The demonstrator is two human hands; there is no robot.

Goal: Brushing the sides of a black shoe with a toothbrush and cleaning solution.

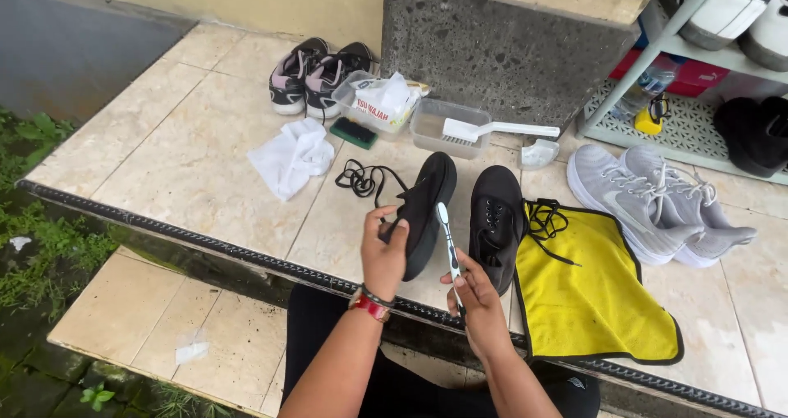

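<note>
Looking down, we see the tiled floor [189, 155] carrying 3 pairs of shoes: 2 grey sneakers [648, 201], 2 dark sneakers with pink trim [308, 75], and 2 black shoes. Beside us lies 1 yellow cloth [591, 295], farther off 1 white cloth [291, 157]. 1 clear tub [427, 131] holds a white brush [492, 128]. Our left hand [383, 254] grips 1 black shoe [427, 209] tipped on edge; the other black shoe [495, 221] rests alongside. Our right hand [476, 299] pinches 1 toothbrush [448, 242] against the held shoe. 2 loose black laces [361, 180] lie nearby.
</note>
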